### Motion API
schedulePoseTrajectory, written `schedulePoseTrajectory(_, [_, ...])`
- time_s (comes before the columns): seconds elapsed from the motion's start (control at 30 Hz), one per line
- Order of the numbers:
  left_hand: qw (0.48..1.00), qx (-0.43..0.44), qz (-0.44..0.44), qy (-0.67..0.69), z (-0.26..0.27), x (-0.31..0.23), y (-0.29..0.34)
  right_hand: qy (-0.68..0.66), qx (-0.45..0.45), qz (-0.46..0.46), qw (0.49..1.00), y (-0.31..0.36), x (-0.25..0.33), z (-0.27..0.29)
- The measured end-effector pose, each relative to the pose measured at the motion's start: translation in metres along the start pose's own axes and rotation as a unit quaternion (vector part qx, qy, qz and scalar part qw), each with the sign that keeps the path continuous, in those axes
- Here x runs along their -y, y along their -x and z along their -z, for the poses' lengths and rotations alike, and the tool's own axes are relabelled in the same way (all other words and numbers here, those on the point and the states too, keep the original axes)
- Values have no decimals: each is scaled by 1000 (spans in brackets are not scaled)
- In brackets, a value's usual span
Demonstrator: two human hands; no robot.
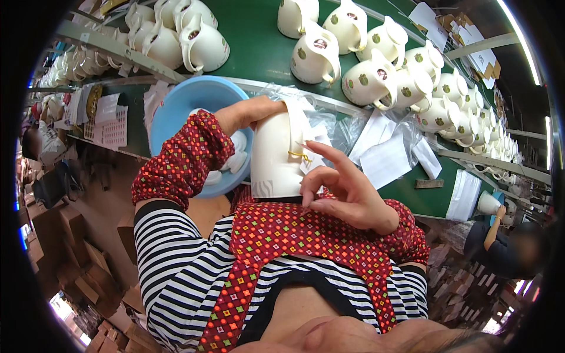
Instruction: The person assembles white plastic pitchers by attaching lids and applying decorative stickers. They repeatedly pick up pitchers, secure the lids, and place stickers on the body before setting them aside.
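Observation:
A cream-white jug [275, 154] stands nearly upright against my apron, its handle [296, 126] facing right and grey marks along its lower edge. My left hand [250, 113] is closed over the top of the jug; its fingertips are hidden behind it. A yellow tie [300, 156] loops around the lower part of the handle. Beside the jug's lower right side is my right hand [347, 191], index finger stretched toward the tie, the other fingers bent and apart from one another. Its middle fingertip and thumb are close to the jug's bottom edge, and I see nothing held between them.
Left of the jug, a blue basin [200, 88] holds white round pieces [237, 160]. Several similar jugs [315, 56] crowd the green bench [253, 35] beyond a metal rail. White papers [385, 160] and clear plastic bags [350, 132] lie at right. Another person [500, 241] works at far right.

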State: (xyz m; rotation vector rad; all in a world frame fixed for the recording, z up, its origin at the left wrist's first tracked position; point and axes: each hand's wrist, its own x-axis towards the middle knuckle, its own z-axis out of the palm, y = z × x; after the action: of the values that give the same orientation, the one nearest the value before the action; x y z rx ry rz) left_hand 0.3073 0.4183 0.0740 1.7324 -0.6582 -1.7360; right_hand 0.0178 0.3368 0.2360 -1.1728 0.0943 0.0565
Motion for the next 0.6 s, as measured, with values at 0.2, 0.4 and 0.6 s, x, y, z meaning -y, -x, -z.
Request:
schedulePoseTrajectory(0.2, [998,-40,38,4,-16,-9,29,271,-103,65,955,2,-26,6])
schedulePoseTrajectory(0.4, [998,-59,33,-10,-19,-10,41,284,-69,27,956,-3,-31,-6])
schedulePoseTrajectory(0.6, [999,-51,18,-4,-12,9,34,311,-73,35,947,-8,-35,-14])
